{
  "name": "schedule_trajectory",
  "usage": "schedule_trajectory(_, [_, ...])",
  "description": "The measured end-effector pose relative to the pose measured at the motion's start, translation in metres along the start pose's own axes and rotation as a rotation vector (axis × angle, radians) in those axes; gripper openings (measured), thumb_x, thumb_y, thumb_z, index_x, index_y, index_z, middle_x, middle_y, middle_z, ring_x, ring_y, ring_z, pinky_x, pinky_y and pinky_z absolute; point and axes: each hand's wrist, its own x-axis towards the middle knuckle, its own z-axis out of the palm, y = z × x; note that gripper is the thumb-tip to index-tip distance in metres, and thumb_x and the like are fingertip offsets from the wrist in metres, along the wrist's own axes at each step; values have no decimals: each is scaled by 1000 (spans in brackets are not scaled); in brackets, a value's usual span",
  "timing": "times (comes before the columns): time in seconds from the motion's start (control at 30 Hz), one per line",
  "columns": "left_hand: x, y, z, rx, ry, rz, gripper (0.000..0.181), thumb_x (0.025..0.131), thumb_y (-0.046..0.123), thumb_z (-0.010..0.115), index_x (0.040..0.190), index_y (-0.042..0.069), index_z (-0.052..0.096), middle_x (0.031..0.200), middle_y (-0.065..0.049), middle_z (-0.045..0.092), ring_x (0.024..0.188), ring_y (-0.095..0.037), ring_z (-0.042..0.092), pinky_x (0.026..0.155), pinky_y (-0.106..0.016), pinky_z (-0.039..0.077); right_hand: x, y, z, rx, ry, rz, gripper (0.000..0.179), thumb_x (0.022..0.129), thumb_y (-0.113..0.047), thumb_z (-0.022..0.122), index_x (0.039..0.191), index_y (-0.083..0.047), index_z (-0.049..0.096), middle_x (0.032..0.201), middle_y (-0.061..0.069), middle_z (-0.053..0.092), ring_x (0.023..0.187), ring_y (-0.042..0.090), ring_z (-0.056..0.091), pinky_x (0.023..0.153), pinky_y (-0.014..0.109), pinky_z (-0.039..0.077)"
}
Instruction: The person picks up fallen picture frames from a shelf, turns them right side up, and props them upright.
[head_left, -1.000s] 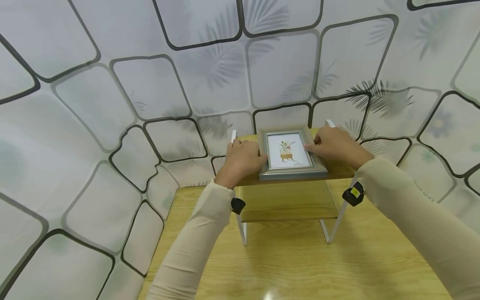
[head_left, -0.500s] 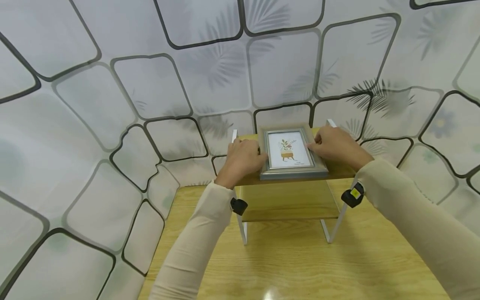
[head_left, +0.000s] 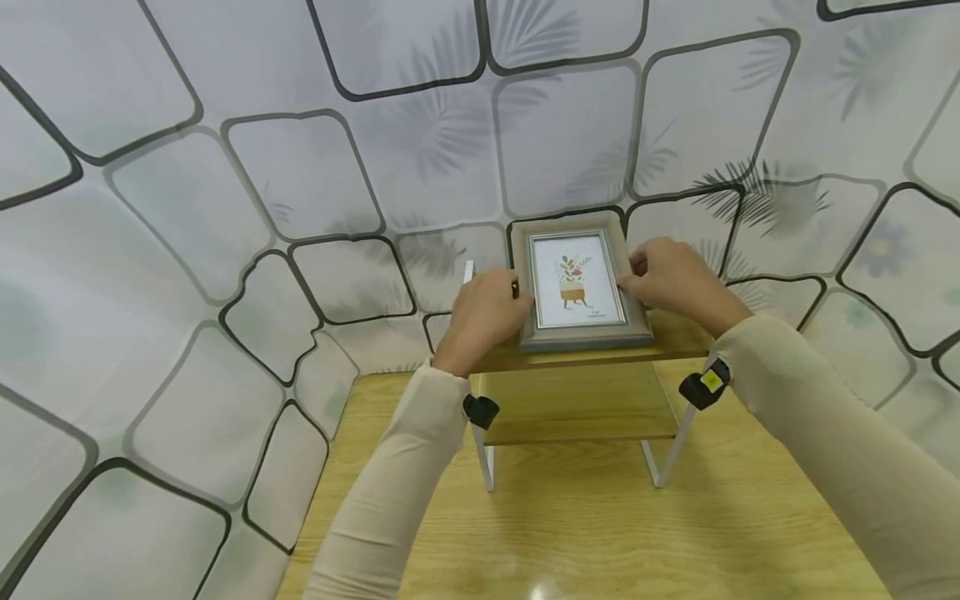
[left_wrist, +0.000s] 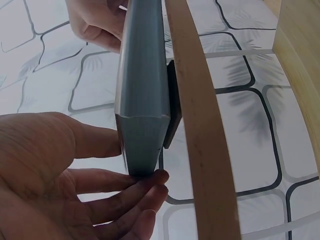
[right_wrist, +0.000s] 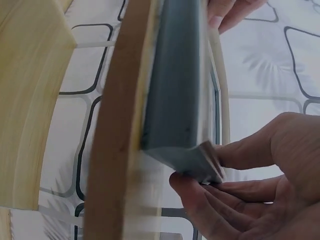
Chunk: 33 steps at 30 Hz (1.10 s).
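A silver-grey picture frame holding a print of a potted plant leans back over the top board of a small two-tier stand, far edge raised. My left hand grips its left side, thumb at the front and fingers around the outer edge, as the left wrist view shows. On the opposite side, my right hand pinches the frame between thumb and fingers. A dark flap sticks out behind the frame, between it and the board's edge. The frame's near edge is low, close over the board.
The stand has a lower shelf and white legs on a wood-patterned floor. Right behind it hangs a patterned wall covering, which also runs along the left side.
The picture frame's far edge has risen from lying nearly flat, so it now tilts up toward me. My right hand has moved slightly up with it; the left has shifted little.
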Motion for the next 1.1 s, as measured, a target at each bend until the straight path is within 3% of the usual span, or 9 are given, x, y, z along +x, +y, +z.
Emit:
schedule_trajectory(0.13, [0, 1, -2, -24, 19, 5, 32, 104, 22, 55, 75, 11, 50, 67, -2, 44, 57, -15, 40, 49, -27, 32, 1, -2, -6, 44, -38, 22, 48, 100, -18, 59, 133, 16, 52, 130, 37, 56, 109, 48, 61, 92, 60, 50])
schedule_trajectory(0.27, [0, 2, -4, -62, 26, 27, 25, 102, 16, 53, 79, 8, 54, 74, -6, 51, 64, -19, 47, 56, -31, 39, -1, -5, -9, 77, -1, 29, 50, 98, -16, 60, 136, 15, 51, 131, 35, 57, 106, 45, 63, 90, 57, 51])
schedule_trajectory(0.4, [1, 2, -5, -110, 36, 39, 16, 100, 12, 53, 91, 4, 62, 97, -10, 67, 88, -26, 61, 78, -37, 51, -3, -6, -10, 87, 75, 27, 47, 96, -15, 61, 133, 13, 55, 131, 31, 59, 111, 44, 60, 85, 53, 51])
schedule_trajectory(0.57, [2, 3, -5, -156, 95, 38, 15, 101, 13, 54, 96, 3, 65, 128, -10, 68, 113, -27, 64, 101, -44, 48, -4, -7, -9, 146, 178, 41, 46, 94, -16, 65, 132, 8, 55, 129, 28, 61, 112, 43, 58, 83, 51, 50])
schedule_trajectory(0.63, [2, 3, -4, -189, 115, 27, 17, 101, 14, 56, 102, 3, 67, 129, -8, 68, 109, -25, 67, 101, -44, 48, -5, -7, -8, 173, 212, 41, 46, 95, -16, 66, 132, 7, 54, 129, 27, 60, 110, 42, 59, 83, 51, 50])
schedule_trajectory(0.7, [2, 3, -4, -226, 131, 5, 24, 102, 16, 58, 120, 4, 68, 132, -7, 67, 107, -23, 68, 101, -44, 47, -7, -7, -7, 191, 237, 30, 46, 95, -16, 67, 133, 6, 52, 130, 27, 59, 107, 41, 60, 81, 51, 50])
schedule_trajectory(0.83, [2, 3, -3, -282, 164, -30, 44, 101, 17, 62, 144, 10, 57, 133, -5, 66, 107, -21, 68, 98, -42, 49, -9, -6, -5, 241, 280, 2, 44, 95, -12, 67, 132, 6, 50, 129, 25, 58, 104, 40, 63, 77, 44, 54])
schedule_trajectory(1.0, [3, 4, -3, -342, 215, -40, 42, 99, 15, 66, 140, 10, 59, 128, -4, 68, 104, -23, 68, 90, -40, 52, -9, -3, -3, 324, 335, -33, 44, 94, -6, 67, 131, 6, 47, 128, 23, 54, 104, 39, 65, 67, 19, 52])
schedule_trajectory(1.1, [3, 4, -2, -384, 244, -38, 42, 98, 14, 67, 139, 9, 59, 127, -5, 69, 98, -22, 70, 86, -38, 54, -9, -2, -1, 366, 370, -57, 46, 93, -3, 67, 132, 7, 47, 127, 22, 54, 103, 39, 65, 64, 12, 49])
